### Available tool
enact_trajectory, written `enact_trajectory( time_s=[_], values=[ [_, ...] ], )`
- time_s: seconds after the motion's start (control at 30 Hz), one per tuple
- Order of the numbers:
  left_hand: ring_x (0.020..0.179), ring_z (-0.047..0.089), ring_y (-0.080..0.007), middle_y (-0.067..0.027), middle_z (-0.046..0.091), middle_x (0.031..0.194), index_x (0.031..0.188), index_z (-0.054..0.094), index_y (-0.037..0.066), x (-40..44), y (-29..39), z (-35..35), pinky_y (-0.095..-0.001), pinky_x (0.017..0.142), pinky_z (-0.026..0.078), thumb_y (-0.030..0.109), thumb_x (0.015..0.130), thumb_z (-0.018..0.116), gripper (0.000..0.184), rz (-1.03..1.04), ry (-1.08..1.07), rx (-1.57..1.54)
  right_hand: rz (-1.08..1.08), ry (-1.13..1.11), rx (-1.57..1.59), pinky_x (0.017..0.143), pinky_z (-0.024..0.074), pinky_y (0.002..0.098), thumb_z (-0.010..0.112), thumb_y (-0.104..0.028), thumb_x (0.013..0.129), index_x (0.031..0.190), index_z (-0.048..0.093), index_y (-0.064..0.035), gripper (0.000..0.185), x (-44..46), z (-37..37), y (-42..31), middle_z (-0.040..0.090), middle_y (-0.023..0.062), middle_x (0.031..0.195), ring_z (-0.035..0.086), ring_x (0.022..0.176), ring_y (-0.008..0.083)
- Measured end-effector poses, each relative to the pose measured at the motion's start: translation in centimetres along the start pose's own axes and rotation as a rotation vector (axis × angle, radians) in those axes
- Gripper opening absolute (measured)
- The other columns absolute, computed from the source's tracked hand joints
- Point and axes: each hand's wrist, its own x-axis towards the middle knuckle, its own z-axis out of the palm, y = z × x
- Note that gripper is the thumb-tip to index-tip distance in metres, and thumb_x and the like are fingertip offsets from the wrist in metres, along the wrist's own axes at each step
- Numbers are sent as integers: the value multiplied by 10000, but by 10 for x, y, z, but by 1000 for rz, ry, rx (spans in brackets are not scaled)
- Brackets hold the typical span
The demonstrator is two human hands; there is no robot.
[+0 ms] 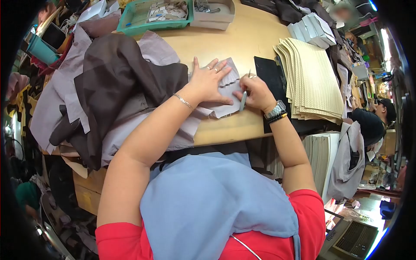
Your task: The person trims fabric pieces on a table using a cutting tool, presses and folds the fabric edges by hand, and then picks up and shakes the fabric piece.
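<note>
Near the tabletop's (247,39) front edge, your left hand (207,82), spread wide, pins the cloth (229,71) while your right hand (256,92) grips a slim tool (243,101), work that seemingly calls for steady, flat cloth.

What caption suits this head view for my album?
Left hand spread on pale cloth, right hand holding a small tool, stacked cream sheets nearby.

Tabletop (260,32): brightly, evenly lit for you.
Right edge: white and blue glare.
Outer frame: curved fisheye distortion, black corners.
Centre: fairly sharp.
</note>
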Motion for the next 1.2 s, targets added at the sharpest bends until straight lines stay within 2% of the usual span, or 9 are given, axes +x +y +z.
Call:
enact_trajectory(
  time_s=[0.13, 0.37, 0.47, 0.6, 0.67, 0.7, 0.73, 0.93, 1.2],
  values=[
    [1479, 267, -242, -45, 313, 1598, 1499, 407, 200, 0, 1, 4, -783, 1072, 106, 921, 579, 556, 1178, -12, -10, 2, -29, 133, 66, 681, 497, 387, 741, -17, 746, 858, 557, -39, 216, 2, 3, 3, 617, 89, 813, 596, 759, 293],
    [1481, 261, -244, -39, 302, 1603, 1500, 406, 199, 0, 1, 2, -791, 1066, 103, 912, 569, 573, 1185, -14, -12, -28, -25, -40, -61, 698, 494, 399, 570, 73, 742, 831, 550, -45, 148, 11, 3, 9, 614, 87, 779, 601, 801, 295],
    [1481, 261, -250, -39, 297, 1605, 1501, 402, 204, -3, 2, 1, -794, 1065, 108, 901, 566, 593, 1182, -22, -14, -43, -86, -54, -107, 673, 483, 403, 618, 28, 763, 820, 546, -59, 126, 1, 3, 12, 599, 103, 762, 581, 774, 307],
    [1450, 322, -254, -64, 358, 1562, 1479, 421, 199, -1, 3, -3, -775, 1080, 132, 803, 602, 677, 1096, -33, 38, 21, 118, 51, 115, 640, 453, 335, 608, -195, 932, 861, 578, -67, 149, -25, -11, -11, 546, 61, 728, 536, 706, 204],
    [1383, 405, -249, -73, 453, 1471, 1429, 471, 184, -6, 4, -4, -735, 1092, 170, 700, 651, 723, 968, -28, 144, -7, 406, 153, 456, 625, 424, 286, 547, -354, 1013, 901, 606, -65, 315, -45, -8, -5, 511, 27, 718, 493, 685, 138],
    [1329, 461, -247, -74, 513, 1402, 1390, 509, 175, -13, 0, -8, -703, 1096, 203, 635, 681, 743, 877, -13, 215, -58, 338, 246, 521, 605, 377, 240, 395, -464, 1057, 943, 638, -40, 502, -53, -2, 7, 477, -9, 731, 442, 682, 80],
    [1276, 516, -244, -76, 574, 1332, 1351, 548, 166, -23, -2, -11, -672, 1100, 236, 571, 711, 762, 787, 2, 280, -111, 323, 315, 475, 579, 362, 239, 339, -449, 1073, 931, 658, -23, 550, -54, -2, 6, 483, -6, 737, 437, 667, 75],
    [927, 612, -203, -11, 658, 897, 1031, 718, 156, -64, -4, -3, -454, 981, 358, 387, 796, 750, 331, -67, 415, -160, 595, 447, 677, 613, 408, 200, 603, -201, 996, 978, 674, 0, 213, -38, 15, -17, 588, -22, 797, 502, 693, 42],
    [868, 621, -168, 21, 660, 846, 950, 714, 163, -67, -5, 0, -434, 970, 351, 341, 802, 758, 236, -86, 369, -360, 570, 364, 1063, 831, 548, 264, 615, -108, 979, 1136, 626, 2, 193, 4, 43, -52, 706, 93, 1023, 668, 923, 127]
  ],
)
